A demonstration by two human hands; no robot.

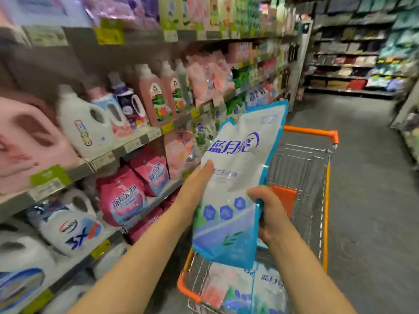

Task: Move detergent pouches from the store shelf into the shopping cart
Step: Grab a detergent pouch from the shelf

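Head view: 1 blue-white pouch [238, 173] over the near end of the cart [325, 211], left hand [196, 185] pinching 1 side edge, right hand [271, 211] curled round the other; risk: slick sagging film could slip, dropping it outside the cart, missing the pouches [269, 288] inside.

Holds a blue-and-white detergent pouch [235, 177] above the orange-railed shopping cart [326, 200], left hand [197, 184] pinching its left edge, right hand [269, 214] curled round its right edge. Stands beside shelves [140, 141] of detergent jugs [86, 130], more pouches [267, 288] lying in the cart.
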